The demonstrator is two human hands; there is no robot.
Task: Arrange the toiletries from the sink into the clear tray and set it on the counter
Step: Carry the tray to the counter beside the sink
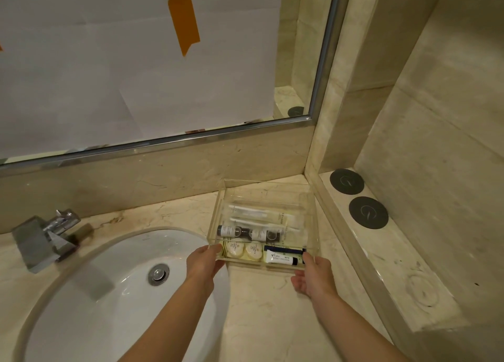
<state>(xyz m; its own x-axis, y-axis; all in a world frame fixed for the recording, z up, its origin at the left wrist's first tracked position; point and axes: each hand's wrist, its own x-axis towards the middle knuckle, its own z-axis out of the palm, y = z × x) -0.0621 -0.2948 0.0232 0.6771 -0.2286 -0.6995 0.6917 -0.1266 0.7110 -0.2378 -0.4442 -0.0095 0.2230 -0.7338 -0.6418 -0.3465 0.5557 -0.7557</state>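
The left hand (205, 263) grips the near left corner of the clear tray (309, 198), its fingers (215, 248) curled against the tray's left wall. The right hand (312, 275) holds the near right corner, thumb up along the wall and the other fingers (297, 278) tucked under the base. The tray sits low over the worktop (261, 315), at 12 o'clock from both hands; whether its base touches the marble cannot be told.

Inside the tray, nearest the hands, lie two round wrapped soaps (245, 250) and a small white tube (282, 259) with a dark cap beside them at 3 o'clock. Behind those lie two small dark bottles (246, 232) on their sides, and farther back two long white packets (259, 211) (toothbrush-like, print too small to read).

At 9 o'clock from the tray is the white sink (109, 301) with its metal drain plug (158, 274), the left forearm crossing its rim. The chrome tap (47, 235) stands at the sink's 10 o'clock. At 3 o'clock from the tray a raised marble ledge (381, 252) carries two dark round coasters (357, 196). A mirror (163, 61) covered with white paper and a strip of orange tape (184, 15) fills the wall at 12 o'clock.
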